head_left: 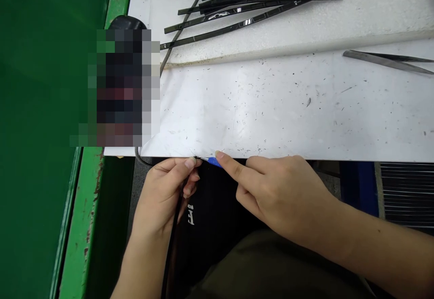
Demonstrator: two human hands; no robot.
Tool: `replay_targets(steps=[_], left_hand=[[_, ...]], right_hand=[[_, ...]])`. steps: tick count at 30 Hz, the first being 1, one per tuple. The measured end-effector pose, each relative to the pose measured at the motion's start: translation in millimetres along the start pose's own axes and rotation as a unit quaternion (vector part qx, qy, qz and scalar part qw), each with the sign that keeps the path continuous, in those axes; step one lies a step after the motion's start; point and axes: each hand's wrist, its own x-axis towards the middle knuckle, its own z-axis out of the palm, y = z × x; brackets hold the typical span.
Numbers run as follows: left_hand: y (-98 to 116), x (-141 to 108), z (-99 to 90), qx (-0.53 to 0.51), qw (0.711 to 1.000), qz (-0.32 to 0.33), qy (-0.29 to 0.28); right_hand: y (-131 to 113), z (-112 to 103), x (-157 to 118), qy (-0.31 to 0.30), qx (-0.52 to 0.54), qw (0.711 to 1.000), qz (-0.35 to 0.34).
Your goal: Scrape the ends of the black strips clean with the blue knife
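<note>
My left hand [166, 188] is closed, thumb and fingers pinching the end of a long, thin black strip [171, 249] at the table's front edge. From there the strip runs down past my wrist toward my lap. My right hand [281, 190] is closed on a small blue-handled tool [214, 161], its index finger stretched along the handle. The tool's thin metal tip meets the strip's end right by my left thumb. Most of the handle is hidden behind my right fingers, so I cannot tell its exact kind.
Several glossy black strips [233, 28] lie on a white foam slab [339, 23]. Metal tweezers [383, 59] rest at the right of the white tabletop [271, 100], which is scattered with dark shavings. A dark pixelated object [124, 73] with a braided cable stands left, beside a green frame [81, 217].
</note>
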Motion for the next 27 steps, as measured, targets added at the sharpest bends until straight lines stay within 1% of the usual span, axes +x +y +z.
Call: replay_targets(steps=[7, 14, 17, 20, 22, 27], left_hand=[[0.0, 1.1, -0.6, -0.004, 1.000, -0.003, 0.004], [-5.2, 2.7, -1.5, -0.025, 1.000, 0.014, -0.008], [-7.3, 3.3, -1.1, -0.042, 0.999, 0.020, -0.015], [-6.9, 3.5, -1.4, -0.047, 0.999, 0.014, -0.020], [-6.0, 3.6, -2.2, -0.040, 0.999, 0.008, -0.022], [-4.4, 3.7, -4.5, -0.021, 1.000, 0.001, -0.022]], right_hand=[[0.7, 2.3, -2.8, 0.020, -0.071, 0.996, -0.043], [-1.3, 5.3, -4.2, 0.054, -0.105, 0.992, -0.054], [0.3, 8.9, -6.1, 0.051, -0.078, 0.995, -0.043], [1.4, 8.7, -6.5, 0.036, -0.005, 0.999, -0.008], [1.4, 6.5, -5.7, 0.028, 0.026, 0.999, 0.010], [0.0, 1.2, -3.0, 0.005, 0.032, 0.999, 0.015]])
